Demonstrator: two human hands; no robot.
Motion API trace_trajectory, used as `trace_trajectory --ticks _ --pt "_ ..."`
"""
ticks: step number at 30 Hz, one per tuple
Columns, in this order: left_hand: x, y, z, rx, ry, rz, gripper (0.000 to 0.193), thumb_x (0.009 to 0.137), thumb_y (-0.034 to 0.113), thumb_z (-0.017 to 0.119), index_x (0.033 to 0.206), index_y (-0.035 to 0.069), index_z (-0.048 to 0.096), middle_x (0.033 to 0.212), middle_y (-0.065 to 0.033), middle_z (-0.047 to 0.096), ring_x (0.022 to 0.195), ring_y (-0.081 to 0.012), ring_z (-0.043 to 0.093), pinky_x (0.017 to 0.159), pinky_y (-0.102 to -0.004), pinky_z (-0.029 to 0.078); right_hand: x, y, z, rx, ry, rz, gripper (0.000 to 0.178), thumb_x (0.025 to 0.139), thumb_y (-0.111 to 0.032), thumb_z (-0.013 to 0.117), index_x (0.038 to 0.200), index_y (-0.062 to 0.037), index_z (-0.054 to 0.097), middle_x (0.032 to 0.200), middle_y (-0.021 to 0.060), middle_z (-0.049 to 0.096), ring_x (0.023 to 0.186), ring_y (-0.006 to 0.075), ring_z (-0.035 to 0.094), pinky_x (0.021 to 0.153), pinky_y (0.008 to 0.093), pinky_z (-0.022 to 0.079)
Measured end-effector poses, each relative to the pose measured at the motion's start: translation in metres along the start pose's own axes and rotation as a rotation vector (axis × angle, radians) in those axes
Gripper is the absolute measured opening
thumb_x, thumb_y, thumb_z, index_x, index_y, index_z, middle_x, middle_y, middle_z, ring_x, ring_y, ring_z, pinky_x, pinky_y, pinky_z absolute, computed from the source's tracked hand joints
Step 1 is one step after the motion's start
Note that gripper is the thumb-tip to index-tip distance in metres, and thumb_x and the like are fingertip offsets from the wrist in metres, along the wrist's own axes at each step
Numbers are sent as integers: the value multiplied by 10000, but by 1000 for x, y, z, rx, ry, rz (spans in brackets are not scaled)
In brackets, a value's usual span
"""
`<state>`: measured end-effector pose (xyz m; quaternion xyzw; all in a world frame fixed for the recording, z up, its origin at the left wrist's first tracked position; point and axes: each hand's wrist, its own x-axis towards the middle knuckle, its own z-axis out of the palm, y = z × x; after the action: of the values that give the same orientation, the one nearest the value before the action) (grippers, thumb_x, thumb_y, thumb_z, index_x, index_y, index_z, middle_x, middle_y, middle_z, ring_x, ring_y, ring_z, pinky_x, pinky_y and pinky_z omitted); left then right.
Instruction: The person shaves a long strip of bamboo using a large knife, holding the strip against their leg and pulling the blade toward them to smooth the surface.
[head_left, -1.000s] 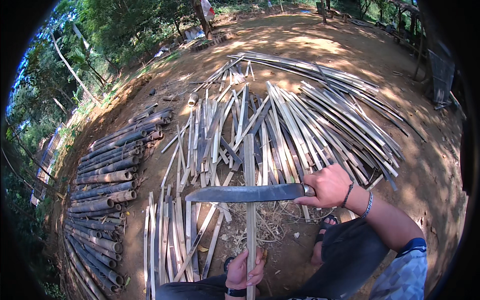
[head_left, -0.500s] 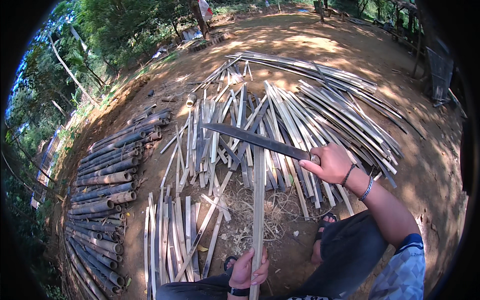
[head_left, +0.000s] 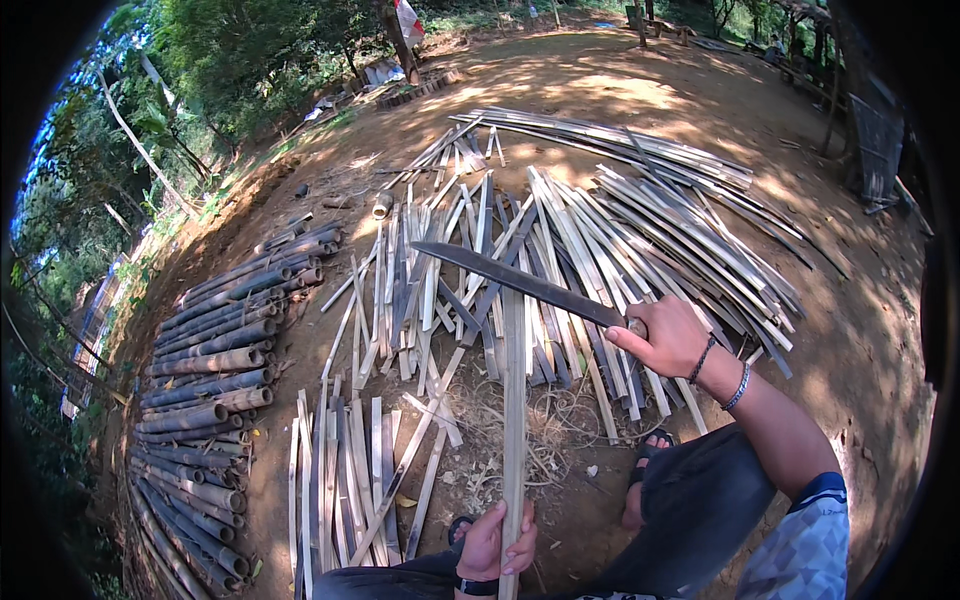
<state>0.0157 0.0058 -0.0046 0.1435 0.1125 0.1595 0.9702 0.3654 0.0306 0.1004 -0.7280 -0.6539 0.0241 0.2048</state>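
Note:
My right hand (head_left: 664, 336) is closed around the handle of a long dark machete (head_left: 525, 284), whose blade slants up to the left. The blade crosses the far end of a bamboo strip (head_left: 514, 400); whether it bites into the strip I cannot tell. My left hand (head_left: 497, 538) grips the near end of this strip low in the view, between my knees. The strip points away from me over a patch of pale shavings (head_left: 545, 435) on the ground.
Split bamboo strips (head_left: 590, 250) fan out in a big pile ahead. More strips (head_left: 350, 470) lie at the near left. Whole dark bamboo poles (head_left: 215, 380) are stacked along the left. My sandalled foot (head_left: 645, 465) rests right of the shavings. Trees (head_left: 270, 70) stand behind.
The machete and my right hand have shifted slightly right and down. My left hand keeps its hold on the strip in nearly the same place.

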Motion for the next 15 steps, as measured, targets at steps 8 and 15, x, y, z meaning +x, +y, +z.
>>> trace_trajectory --ticks 8,15 --pt "-2 5 14 408 333 136 484 1029 403 261 1014 -19 496 589 -82 424 410 -194 419 410 -284 393 -23 -33 -4 -183 -175 -244 602 822 -654 557 637 -84 602 510 118 579 510 326 616 513 433 487" --pt "5 -2 21 571 490 130 462 1035 390 308 997 -27 503 617 -81 448 453 -174 457 437 -284 415 -7 -11 13 -223 -180 -242 618 815 -662 560 610 -80 597 492 131 564 505 337 612 509 436 495"
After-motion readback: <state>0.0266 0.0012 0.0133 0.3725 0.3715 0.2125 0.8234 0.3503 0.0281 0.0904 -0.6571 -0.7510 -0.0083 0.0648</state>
